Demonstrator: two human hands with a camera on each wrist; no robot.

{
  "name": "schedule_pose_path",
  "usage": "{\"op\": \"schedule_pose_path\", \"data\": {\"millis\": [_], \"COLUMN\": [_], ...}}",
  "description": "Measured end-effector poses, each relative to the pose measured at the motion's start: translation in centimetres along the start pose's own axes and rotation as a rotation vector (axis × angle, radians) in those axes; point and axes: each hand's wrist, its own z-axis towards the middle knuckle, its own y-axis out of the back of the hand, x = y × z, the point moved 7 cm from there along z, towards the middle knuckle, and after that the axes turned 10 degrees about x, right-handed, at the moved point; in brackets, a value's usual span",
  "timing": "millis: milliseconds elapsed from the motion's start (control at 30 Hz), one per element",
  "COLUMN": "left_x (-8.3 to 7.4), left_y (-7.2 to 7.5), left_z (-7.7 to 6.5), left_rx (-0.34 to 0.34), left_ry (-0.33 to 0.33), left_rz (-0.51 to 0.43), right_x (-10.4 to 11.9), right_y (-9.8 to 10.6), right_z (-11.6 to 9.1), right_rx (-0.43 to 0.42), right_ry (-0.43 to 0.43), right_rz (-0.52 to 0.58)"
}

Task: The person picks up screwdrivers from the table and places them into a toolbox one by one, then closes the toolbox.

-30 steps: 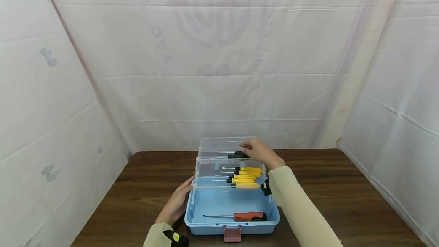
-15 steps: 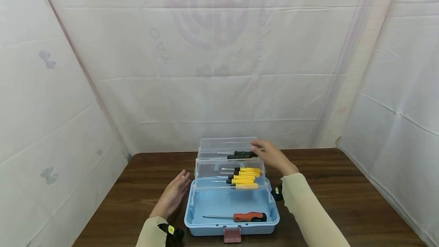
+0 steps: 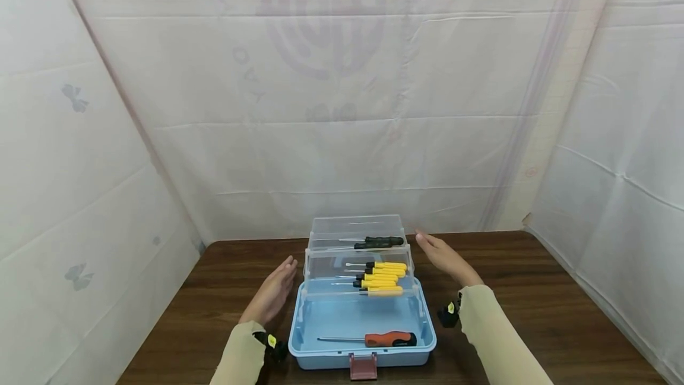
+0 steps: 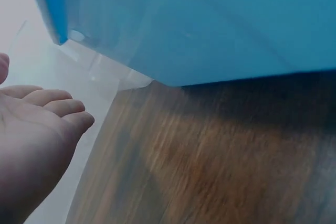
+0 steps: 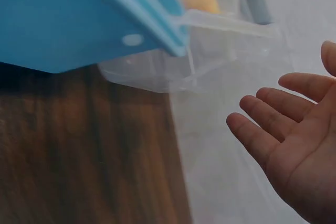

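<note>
A blue toolbox (image 3: 352, 314) stands unlatched on the table, its clear trays spread out behind it. In the upper tray (image 3: 328, 227) lie dark-handled screwdrivers (image 3: 385, 242); the lower tray (image 3: 323, 263) holds several yellow-handled screwdrivers (image 3: 387, 275). An orange-and-black screwdriver (image 3: 390, 339) lies on the box floor near the front. My left hand (image 3: 272, 293) is held beside the box's left side, fingers straight, holding nothing. To the right of the trays, my right hand (image 3: 446, 260) is likewise extended and holds nothing. Both wrist views show a gap between fingers and box.
The brown wooden table (image 3: 214, 290) extends to both sides of the box. White sheeting (image 3: 342, 153) hangs behind the table and along both sides. A reddish latch (image 3: 363, 367) hangs from the box's front edge.
My right hand has let go of a dark-handled screwdriver in the upper tray and moved right, clear of the trays. My left hand has come off the box's left side.
</note>
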Motion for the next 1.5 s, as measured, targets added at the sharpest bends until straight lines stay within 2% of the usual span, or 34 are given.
{"op": "schedule_pose_path", "data": {"millis": [300, 500, 667, 833, 1033, 1133, 1267, 1500], "left_x": [0.6, 0.9, 0.8, 0.8, 1.7, 2.1, 2.0, 1.8], "left_y": [-0.6, -0.5, -0.8, -1.1, -1.3, -1.3, -1.3, -1.4], "left_z": [1.5, 2.2, 2.6, 2.7, 2.6, 2.6, 2.5, 2.6], "left_rx": [0.103, 0.121, 0.178, 0.219, 0.219, 0.204, 0.198, 0.19], "left_ry": [0.018, 0.04, 0.025, 0.013, 0.061, 0.084, 0.076, 0.067], "left_rz": [0.033, 0.065, 0.105, 0.139, 0.135, 0.093, 0.08, 0.063], "right_x": [-3.2, -4.3, -5.1, -5.1, -5.2, -5.6, -5.9, -5.5], "right_y": [-2.1, -3.2, -3.8, -4.6, -5.4, -6.0, -6.3, -6.4], "right_z": [0.3, 0.8, 1.0, 1.1, 1.2, 1.1, 1.0, 1.1], "right_rx": [0.078, 0.102, 0.106, 0.129, 0.155, 0.175, 0.175, 0.182], "right_ry": [-0.062, -0.092, -0.123, -0.116, -0.107, -0.133, -0.159, -0.126], "right_rz": [0.202, 0.223, 0.243, 0.262, 0.274, 0.348, 0.415, 0.409]}}
